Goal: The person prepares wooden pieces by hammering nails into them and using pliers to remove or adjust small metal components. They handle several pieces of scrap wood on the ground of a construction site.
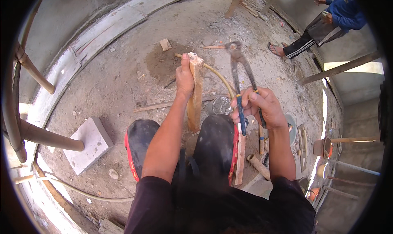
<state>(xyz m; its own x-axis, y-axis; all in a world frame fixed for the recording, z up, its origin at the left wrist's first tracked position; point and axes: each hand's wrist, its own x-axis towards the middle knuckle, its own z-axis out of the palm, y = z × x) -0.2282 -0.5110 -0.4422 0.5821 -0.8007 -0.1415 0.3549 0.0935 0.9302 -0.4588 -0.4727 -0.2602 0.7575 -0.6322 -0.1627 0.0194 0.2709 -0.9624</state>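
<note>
Upright in front of my knees stands a length of timber (195,94) with a rough, splintered top end. My left hand (184,80) grips it near the top, thumb pointing up along its side. My right hand (264,107) holds a pair of pincers (235,48) by their blue and dark handles. Their head points away from me, to the right of the timber and apart from it. The handles are slightly spread; the head is a little blurred. Behind the timber, a tan hose (223,78) curves over the ground toward my right hand.
A pale block (88,144) lies to the left, near bamboo poles (53,136). Beyond my knees are a clear plastic cup (220,106) and a wood strip (159,106). Tools and buckets (322,147) sit at right. Another person (333,19) is at the far right.
</note>
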